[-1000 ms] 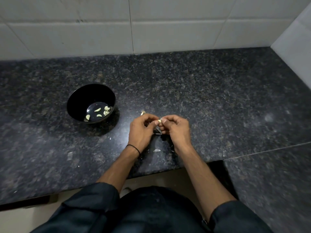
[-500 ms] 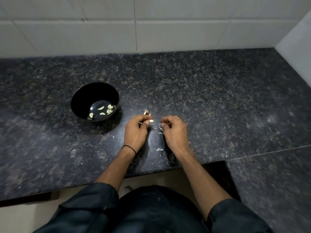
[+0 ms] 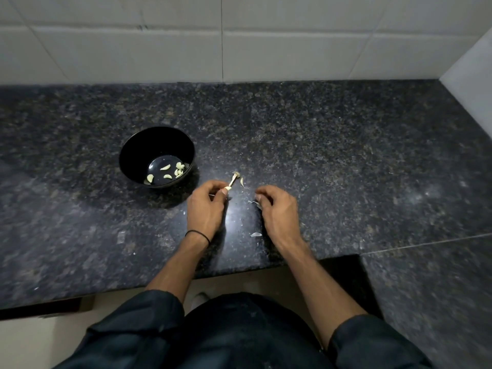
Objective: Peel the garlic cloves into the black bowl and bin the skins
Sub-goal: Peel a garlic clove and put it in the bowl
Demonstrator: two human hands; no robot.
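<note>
On counter (image 3: 346, 155), left hand (image 3: 205, 209) pinches clove (image 3: 228, 188) beside bowl (image 3: 138, 145); right hand (image 3: 277, 209) curled over skins (image 3: 256, 234), grip unclear. Bowl holds several peeled cloves (image 3: 166, 167). Stem (image 3: 234, 178), loose skins lie unbinned.

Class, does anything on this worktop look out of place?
Yes. Papery garlic skins lie loose on the counter near the right hand, and a stripped garlic stalk lies beyond the left hand; none is binned yet.

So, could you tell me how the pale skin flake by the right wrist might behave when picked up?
The skin flake looks thin and papery, so probably very light and floppy. On the glossy counter it likely slides easily but may be fiddly to pinch.
</note>
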